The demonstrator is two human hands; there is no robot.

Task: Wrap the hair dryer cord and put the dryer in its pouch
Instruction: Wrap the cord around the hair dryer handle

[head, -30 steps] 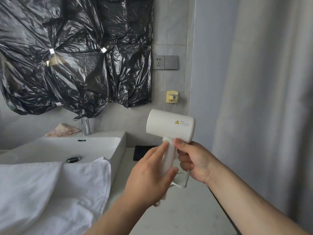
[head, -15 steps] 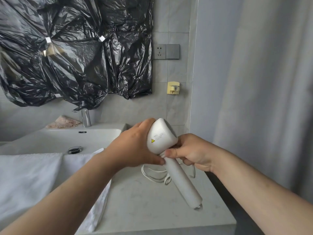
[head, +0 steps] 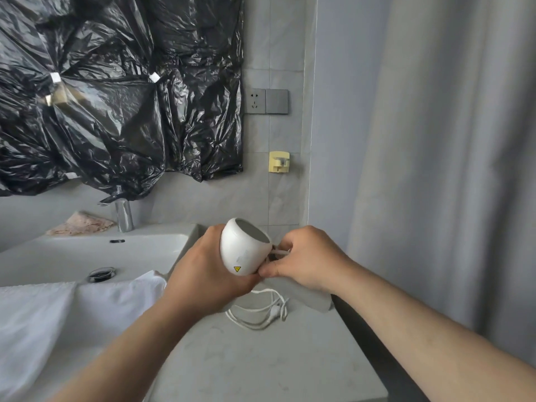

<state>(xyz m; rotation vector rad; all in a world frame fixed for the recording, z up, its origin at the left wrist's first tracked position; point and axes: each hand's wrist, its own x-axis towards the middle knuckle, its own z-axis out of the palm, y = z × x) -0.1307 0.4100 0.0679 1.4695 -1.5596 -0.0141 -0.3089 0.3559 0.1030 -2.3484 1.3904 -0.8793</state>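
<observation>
Bathroom counter [head: 261, 367]: light, slick-looking dryer [head: 242, 252] gripped round the barrel by left hand [head: 203, 274], right hand [head: 307, 262] pinching floppy cord [head: 261, 313] just beside it

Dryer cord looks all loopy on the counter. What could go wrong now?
1. The cord lies in loose loops on the counter. If the right hand pulls it fast, it might knot or snag.
2. The left hand cups the round dryer. A hard tug might pull it out, and the counter's right edge is close, so it could fall.
</observation>
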